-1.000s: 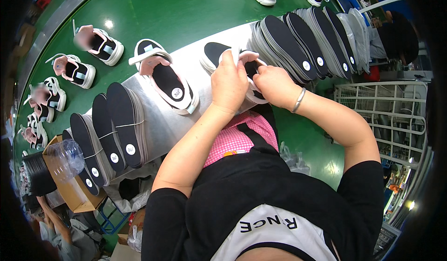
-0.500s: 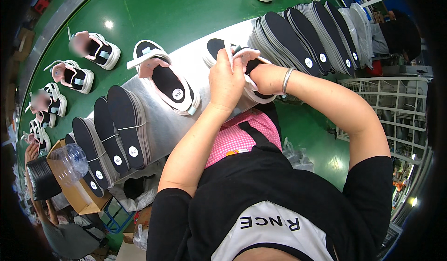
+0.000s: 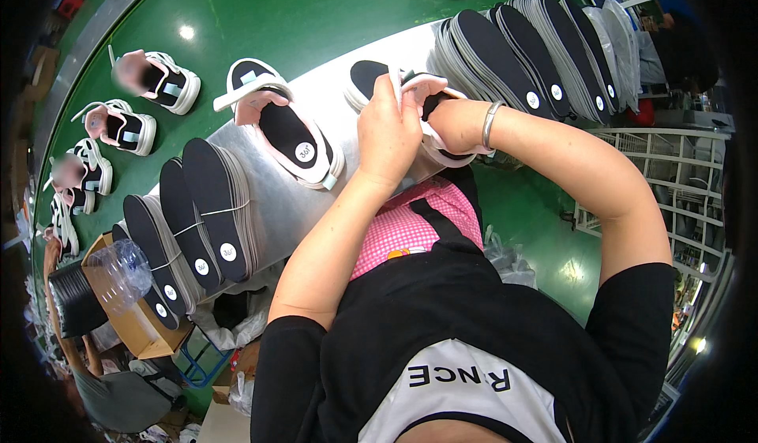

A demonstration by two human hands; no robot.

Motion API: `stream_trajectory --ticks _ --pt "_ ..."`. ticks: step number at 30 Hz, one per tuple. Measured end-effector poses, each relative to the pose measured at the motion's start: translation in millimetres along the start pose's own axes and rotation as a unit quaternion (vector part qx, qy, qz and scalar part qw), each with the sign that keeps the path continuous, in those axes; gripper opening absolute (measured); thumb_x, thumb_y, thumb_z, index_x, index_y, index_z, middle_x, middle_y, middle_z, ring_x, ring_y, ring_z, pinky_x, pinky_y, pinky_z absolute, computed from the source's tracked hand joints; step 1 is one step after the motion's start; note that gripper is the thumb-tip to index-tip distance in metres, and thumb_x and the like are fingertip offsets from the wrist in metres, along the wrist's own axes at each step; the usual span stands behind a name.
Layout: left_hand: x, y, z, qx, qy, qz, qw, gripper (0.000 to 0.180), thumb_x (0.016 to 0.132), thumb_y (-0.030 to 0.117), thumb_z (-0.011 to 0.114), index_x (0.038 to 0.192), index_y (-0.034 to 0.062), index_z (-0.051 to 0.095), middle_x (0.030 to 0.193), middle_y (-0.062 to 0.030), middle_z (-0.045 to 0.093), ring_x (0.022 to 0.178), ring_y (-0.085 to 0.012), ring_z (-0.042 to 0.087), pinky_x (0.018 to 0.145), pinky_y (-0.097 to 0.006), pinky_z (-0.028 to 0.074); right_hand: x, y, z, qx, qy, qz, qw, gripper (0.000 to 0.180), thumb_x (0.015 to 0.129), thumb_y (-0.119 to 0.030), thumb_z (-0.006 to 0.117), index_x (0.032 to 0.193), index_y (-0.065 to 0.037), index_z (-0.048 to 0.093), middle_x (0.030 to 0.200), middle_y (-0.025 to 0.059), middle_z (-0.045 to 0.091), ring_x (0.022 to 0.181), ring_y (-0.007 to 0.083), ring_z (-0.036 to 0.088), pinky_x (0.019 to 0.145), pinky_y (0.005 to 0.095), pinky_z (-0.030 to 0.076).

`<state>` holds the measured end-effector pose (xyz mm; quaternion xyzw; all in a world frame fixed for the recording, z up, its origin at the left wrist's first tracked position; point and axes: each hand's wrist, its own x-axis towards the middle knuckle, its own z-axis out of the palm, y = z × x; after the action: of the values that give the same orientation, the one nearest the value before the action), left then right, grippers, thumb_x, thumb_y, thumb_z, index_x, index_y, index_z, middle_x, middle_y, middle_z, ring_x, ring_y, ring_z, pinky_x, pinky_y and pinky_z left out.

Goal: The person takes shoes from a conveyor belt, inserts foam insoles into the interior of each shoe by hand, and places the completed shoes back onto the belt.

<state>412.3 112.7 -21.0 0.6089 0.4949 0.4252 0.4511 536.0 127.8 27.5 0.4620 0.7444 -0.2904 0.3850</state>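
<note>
While my left hand (image 3: 388, 131) pinches the shoe (image 3: 433, 119) open at the far edge of the bench (image 3: 316, 206), my right hand (image 3: 452, 124) should press its dark insole (image 3: 430, 105) flat, heel seated first, with no wrinkles.

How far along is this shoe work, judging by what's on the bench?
Several shoes already sit out on the green belt, and one shoe with an insole in it lies on the metal bench. In hand: the left hand and right hand hold a white and pink shoe. Left: bundled stacks of black insoles and a long row beyond.
</note>
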Motion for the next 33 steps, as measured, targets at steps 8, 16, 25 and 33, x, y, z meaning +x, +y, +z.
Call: stream_trajectory --ticks 8,16,25,33 --pt "1.8 0.7 3.1 -0.016 0.006 0.009 1.000 0.015 0.081 0.009 0.049 0.091 -0.0011 0.046 0.071 -0.0219 0.059 0.066 -0.0396 0.058 0.058 -0.046 0.045 2.1 -6.9 16.0 0.000 0.135 0.120 0.984 0.020 0.074 -0.019 0.054 0.080 -0.004 0.066 0.083 0.0120 0.065 0.079 0.0250 0.063 0.071 0.0349 0.049" --pt "0.2 3.4 7.8 0.027 0.024 0.017 0.999 0.017 0.083 0.008 0.050 0.094 -0.0026 0.045 0.074 -0.0224 0.059 0.067 -0.0385 0.059 0.057 -0.042 0.047 -23.0 1.8 4.3 0.014 0.040 0.064 0.997 0.019 0.071 -0.017 0.052 0.075 -0.003 0.065 0.078 0.0133 0.064 0.079 0.0269 0.062 0.074 0.0412 0.045" --pt "-2.1 4.3 11.4 0.028 0.036 0.002 0.999 0.018 0.084 0.008 0.048 0.097 -0.0037 0.047 0.075 -0.0229 0.060 0.069 -0.0380 0.060 0.059 -0.040 0.047 -42.0 3.0 16.7 0.005 -0.022 0.036 0.999 0.024 0.070 -0.010 0.049 0.089 0.001 0.058 0.081 0.0162 0.063 0.089 0.0304 0.059 0.099 0.0573 0.015" --pt "-37.1 -10.9 -5.6 -0.043 0.079 -0.010 0.996 0.018 0.087 0.010 0.046 0.098 -0.0048 0.046 0.084 -0.0172 0.061 0.075 -0.0249 0.062 0.065 -0.032 0.048 -104.5 8.4 -17.0 0.225 0.405 -0.086 0.882 0.020 0.078 -0.012 0.053 0.096 -0.004 0.057 0.074 0.0064 0.062 0.073 0.0214 0.059 0.092 0.0381 0.030"
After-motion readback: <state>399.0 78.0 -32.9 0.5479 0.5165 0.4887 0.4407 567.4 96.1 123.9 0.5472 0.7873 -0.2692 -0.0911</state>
